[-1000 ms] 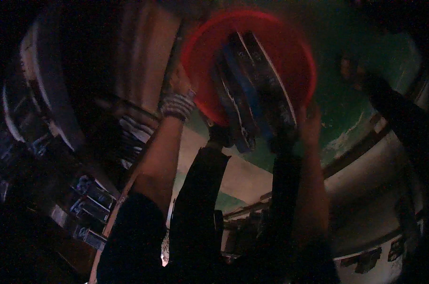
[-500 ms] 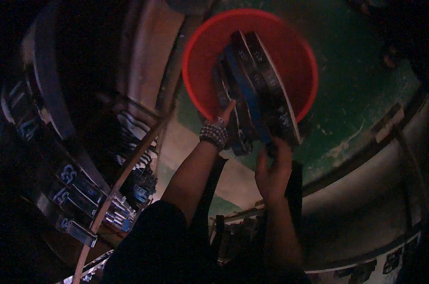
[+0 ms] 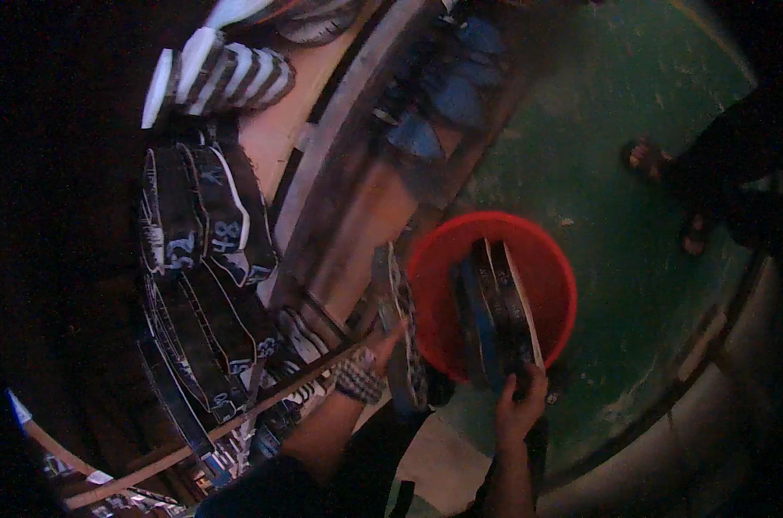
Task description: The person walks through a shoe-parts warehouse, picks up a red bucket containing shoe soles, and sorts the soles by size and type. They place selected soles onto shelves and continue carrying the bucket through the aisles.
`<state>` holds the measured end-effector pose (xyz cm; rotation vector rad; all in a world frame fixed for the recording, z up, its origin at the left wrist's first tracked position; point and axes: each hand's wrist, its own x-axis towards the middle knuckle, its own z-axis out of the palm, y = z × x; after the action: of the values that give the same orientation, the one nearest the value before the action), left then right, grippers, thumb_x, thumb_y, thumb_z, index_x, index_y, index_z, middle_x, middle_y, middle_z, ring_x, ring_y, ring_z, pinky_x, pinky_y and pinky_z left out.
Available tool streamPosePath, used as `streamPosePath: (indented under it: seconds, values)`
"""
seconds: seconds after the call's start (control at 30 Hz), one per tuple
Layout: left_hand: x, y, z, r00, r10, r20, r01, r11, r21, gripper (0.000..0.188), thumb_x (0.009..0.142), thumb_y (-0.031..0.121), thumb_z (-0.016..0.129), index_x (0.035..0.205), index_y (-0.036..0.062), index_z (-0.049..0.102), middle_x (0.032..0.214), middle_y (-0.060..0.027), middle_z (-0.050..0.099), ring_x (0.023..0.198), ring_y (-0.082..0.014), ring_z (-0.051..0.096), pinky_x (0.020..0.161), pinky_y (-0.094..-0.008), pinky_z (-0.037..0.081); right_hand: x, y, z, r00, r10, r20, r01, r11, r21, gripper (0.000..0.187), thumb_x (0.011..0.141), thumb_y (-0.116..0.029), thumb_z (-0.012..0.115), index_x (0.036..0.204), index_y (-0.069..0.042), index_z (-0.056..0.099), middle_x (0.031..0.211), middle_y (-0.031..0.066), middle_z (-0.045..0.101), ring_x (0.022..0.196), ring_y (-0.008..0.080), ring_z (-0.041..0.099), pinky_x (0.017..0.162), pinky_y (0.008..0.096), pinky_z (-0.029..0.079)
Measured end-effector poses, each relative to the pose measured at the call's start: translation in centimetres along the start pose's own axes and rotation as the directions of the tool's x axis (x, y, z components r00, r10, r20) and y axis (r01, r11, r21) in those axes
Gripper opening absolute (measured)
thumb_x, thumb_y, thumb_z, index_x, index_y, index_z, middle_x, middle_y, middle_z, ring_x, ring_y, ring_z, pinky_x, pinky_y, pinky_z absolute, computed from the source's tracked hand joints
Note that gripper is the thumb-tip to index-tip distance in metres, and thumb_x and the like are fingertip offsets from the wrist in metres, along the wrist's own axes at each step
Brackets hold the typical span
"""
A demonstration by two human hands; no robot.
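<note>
My right hand (image 3: pixel 523 401) is closed round the near ends of several dark metal cutting dies (image 3: pixel 505 302), long narrow strip-like shapes with pale edges and chalk marks. They stand side by side, slanting over and into a red round tub (image 3: pixel 567 259). Left of the tub, my left hand (image 3: pixel 387 338), with a checked band at its wrist, is closed on another narrow cutting die (image 3: pixel 406 311), held upright and apart from the rest. Dim light hides most of its fingers.
Shelves at left hold several more dark cutting dies (image 3: pixel 197 203) with chalk marks. A wooden rail (image 3: pixel 236 423) runs along the shelf front. Blue items (image 3: pixel 417 136) lie lower, beyond it. Another person's feet (image 3: pixel 646 160) stand on the green floor (image 3: pixel 581 112) at far right.
My left hand has drawn a cutting die leftward, away from the bunch and toward the shelves. The view has swung left, bringing more shelf into sight. My right hand keeps its hold.
</note>
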<state>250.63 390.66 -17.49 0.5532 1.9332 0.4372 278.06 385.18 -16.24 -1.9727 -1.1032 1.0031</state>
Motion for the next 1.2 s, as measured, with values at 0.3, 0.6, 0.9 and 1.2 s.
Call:
streamPosePath:
  seconds: [0.3, 0.6, 0.9, 1.2]
  values:
    - [19.1, 19.2, 2.1, 0.945, 0.23, -0.234, -0.292, 0.916, -0.277, 0.046, 0.093, 0.036, 0.052, 0.126, 0.0043, 0.052, 0.11, -0.0129, 0.062, 0.091, -0.0256, 0.056, 0.086, -0.0396, 0.046, 3.2, 0.1, 0.4, 0.995, -0.072, 0.063, 0.077, 0.993, -0.086, 0.031, 0.082, -0.007, 0.064, 0.11, 0.001, 0.055, 0.101, 0.0199, 0.059, 0.093, 0.0375, 0.056, 0.084, 0.0441, 0.045]
    - [28.2, 25.1, 3.9, 0.921, 0.132, -0.366, 0.064, 0.877, 0.476, 0.058, 0.091, 0.035, 0.054, 0.136, 0.0021, 0.038, 0.128, -0.019, 0.054, 0.116, -0.032, 0.052, 0.1, -0.0393, 0.04, 4.7, -2.6, 0.4, 0.963, -0.117, 0.244, 0.154, 0.978, -0.139, 0.034, 0.08, -0.006, 0.065, 0.111, 0.0, 0.055, 0.105, 0.0199, 0.059, 0.096, 0.0385, 0.056, 0.084, 0.0458, 0.046]
    - [19.8, 11.2, 7.3, 0.613, 0.745, -0.263, -0.615, 0.659, 0.433, 0.086, 0.079, 0.02, 0.071, 0.146, 0.0024, 0.019, 0.148, -0.0249, 0.026, 0.135, -0.0385, 0.029, 0.113, -0.0442, 0.025, 7.0, -3.7, 1.1, 0.964, 0.068, 0.257, -0.016, 0.98, -0.197, 0.042, 0.079, -0.011, 0.067, 0.116, 0.0, 0.052, 0.103, 0.0204, 0.057, 0.096, 0.0387, 0.055, 0.081, 0.0471, 0.046]
    - [6.9, -8.7, 14.6, 0.937, -0.328, 0.118, 0.345, 0.922, -0.175, 0.079, 0.087, 0.045, 0.063, 0.144, 0.0006, 0.029, 0.142, -0.0175, 0.04, 0.125, -0.0336, 0.042, 0.104, -0.0435, 0.037, 6.7, -2.6, 0.6, 0.959, 0.156, 0.236, -0.066, 0.934, -0.351, 0.041, 0.078, -0.018, 0.069, 0.112, 0.0, 0.053, 0.106, 0.0217, 0.057, 0.097, 0.04, 0.054, 0.085, 0.0476, 0.045]
